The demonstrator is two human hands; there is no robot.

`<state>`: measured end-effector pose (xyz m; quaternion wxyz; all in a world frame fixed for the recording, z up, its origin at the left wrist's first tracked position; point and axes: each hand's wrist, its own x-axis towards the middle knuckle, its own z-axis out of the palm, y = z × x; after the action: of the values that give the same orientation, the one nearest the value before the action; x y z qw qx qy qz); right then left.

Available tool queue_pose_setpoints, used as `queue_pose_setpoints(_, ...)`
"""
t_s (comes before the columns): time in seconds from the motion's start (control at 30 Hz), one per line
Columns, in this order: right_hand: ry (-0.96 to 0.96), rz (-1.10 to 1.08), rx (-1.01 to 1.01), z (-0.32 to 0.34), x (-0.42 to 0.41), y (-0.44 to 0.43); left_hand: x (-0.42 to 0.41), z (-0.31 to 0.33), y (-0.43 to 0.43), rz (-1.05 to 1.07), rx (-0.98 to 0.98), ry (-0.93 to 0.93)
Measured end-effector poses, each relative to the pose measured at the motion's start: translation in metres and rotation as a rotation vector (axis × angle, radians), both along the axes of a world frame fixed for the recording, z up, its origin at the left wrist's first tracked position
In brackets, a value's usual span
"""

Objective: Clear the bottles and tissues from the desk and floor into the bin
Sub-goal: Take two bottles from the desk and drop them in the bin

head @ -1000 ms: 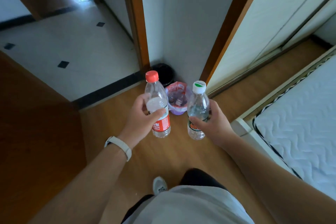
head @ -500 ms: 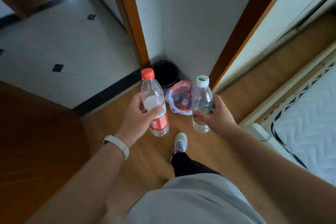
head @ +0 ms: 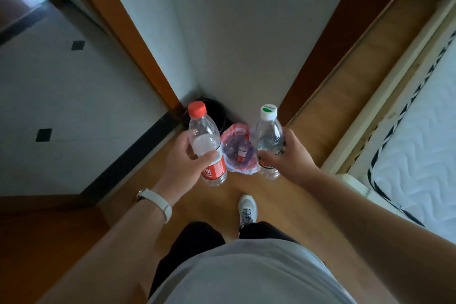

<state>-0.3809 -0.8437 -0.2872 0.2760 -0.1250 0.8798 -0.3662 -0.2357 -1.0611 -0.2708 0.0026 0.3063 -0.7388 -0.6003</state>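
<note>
My left hand grips a clear plastic bottle with a red cap and red label, held upright. In my right hand is a clear bottle with a white cap, also upright. Between and just beyond the two bottles, on the wooden floor, stands a small bin lined with a pink-and-white bag. Inside it lies a small red-labelled bottle among other clear bottles. Both held bottles hover near the bin's rim, one on each side.
A black round bin stands in the wall corner behind the lined bin. A wooden door frame and tiled hallway lie left. A bed with a white mattress runs along the right. My shoe is on the floor just before the bin.
I have stepped closer to the corner, so the bin sits nearer and more directly below. Both bottles stay gripped and have spread slightly apart over the bin.
</note>
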Motion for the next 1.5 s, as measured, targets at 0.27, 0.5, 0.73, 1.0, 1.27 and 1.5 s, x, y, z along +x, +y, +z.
queue_pose_setpoints(0.27, 0.011, -0.182, 0.114, -0.024, -0.008, -0.037, -0.065, -0.038, -0.072, -0.248, -0.012, -0.048)
queue_pose_setpoints(0.5, -0.048, -0.476, 0.149, -0.034, 0.014, -0.072, -0.113, -0.069, -0.119, -0.523, -0.036, -0.066)
queue_pose_setpoints(0.73, -0.137, -0.644, 0.092, -0.091, 0.008, -0.098, -0.148, -0.136, -0.134, -0.532, -0.087, -0.134)
queue_pose_setpoints(1.0, -0.223, -0.683, 0.07, -0.222, -0.022, -0.094, -0.189, -0.271, -0.103, -0.535, -0.101, -0.166)
queue_pose_setpoints(1.27, -0.233, -0.676, 0.042, -0.377, -0.049, -0.086, -0.19, -0.429, -0.066, -0.47, -0.057, -0.223)
queue_pose_setpoints(1.5, -0.23, -0.65, 0.085, -0.491, -0.049, -0.082, -0.172, -0.539, -0.057, -0.513, -0.113, -0.228)
